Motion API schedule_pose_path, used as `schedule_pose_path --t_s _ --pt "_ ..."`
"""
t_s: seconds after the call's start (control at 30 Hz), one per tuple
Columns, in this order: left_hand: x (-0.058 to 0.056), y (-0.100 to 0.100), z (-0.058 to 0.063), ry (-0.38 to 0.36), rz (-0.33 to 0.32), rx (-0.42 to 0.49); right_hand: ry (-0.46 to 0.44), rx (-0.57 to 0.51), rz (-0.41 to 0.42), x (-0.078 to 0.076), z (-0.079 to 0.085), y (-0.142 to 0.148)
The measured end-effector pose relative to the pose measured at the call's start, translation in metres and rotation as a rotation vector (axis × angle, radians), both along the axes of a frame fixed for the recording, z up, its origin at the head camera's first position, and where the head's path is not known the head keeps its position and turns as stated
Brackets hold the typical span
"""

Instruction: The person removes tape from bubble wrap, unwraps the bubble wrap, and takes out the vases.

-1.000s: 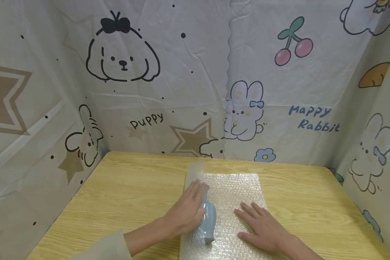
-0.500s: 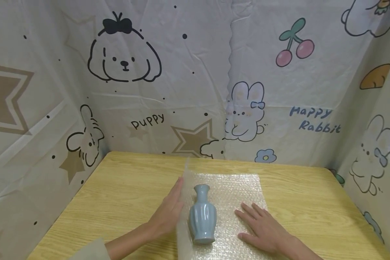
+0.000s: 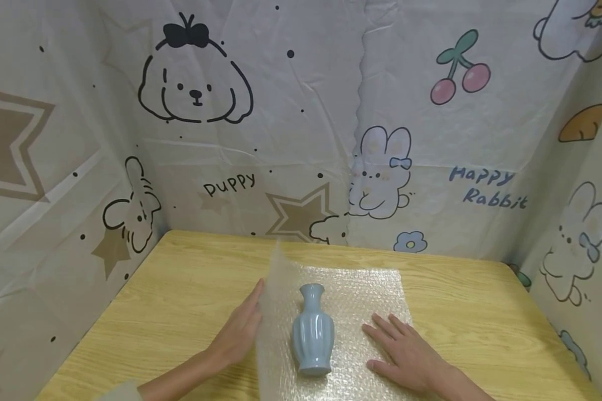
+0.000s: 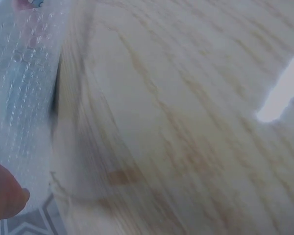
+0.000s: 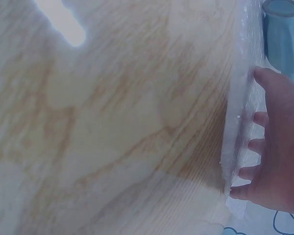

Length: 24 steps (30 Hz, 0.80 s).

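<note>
Left hand: moved toward 9 o'clock since the earlier frames, off the vase and away from it. Grip released; straight fingers touch the outer face of the raised flap. Thumb position cannot be told.
Flap: swung outward to 9 o'clock with the hand; now stands tilted beside the vase, which it covered in the first frame.
Vase: pale blue, glossy; lies on its side on the bubble wrap, neck at 12 o'clock, base at 6 o'clock. Position unchanged.
Right hand: at 3 o'clock from the vase, apart from it. Grip released; fingers spread, resting on the bubble wrap. Position unchanged.
Table: wood-grain top beneath the bubble wrap.
Curtain: pale, printed; puppy drawing at 11 o'clock from the vase, cherries at 1 o'clock.
</note>
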<state>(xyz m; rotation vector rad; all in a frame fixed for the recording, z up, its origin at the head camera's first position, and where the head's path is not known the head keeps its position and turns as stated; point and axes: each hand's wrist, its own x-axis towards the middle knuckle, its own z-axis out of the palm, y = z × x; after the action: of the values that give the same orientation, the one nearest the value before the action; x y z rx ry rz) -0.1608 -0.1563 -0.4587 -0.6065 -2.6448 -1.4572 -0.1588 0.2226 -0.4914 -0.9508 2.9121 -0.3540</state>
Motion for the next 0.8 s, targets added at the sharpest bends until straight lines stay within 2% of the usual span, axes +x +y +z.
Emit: schedule_pose_path --t_s 0.13,0.37,0.57,0.8 --pt "0.003 -0.004 -0.003 -0.020 -0.011 0.029 -0.017 -0.008 -0.006 0.000 -0.001 0.000" --pt "0.004 -0.010 -0.009 -0.060 0.025 0.033 -0.021 0.000 -0.011 0.001 -0.003 0.000" --pt "0.003 -0.017 -0.013 -0.077 0.043 0.024 0.019 0.000 -0.005 0.002 -0.003 0.001" --pt "0.001 -0.027 -0.014 -0.140 0.064 0.018 0.051 -0.003 0.004 0.002 -0.003 0.001"
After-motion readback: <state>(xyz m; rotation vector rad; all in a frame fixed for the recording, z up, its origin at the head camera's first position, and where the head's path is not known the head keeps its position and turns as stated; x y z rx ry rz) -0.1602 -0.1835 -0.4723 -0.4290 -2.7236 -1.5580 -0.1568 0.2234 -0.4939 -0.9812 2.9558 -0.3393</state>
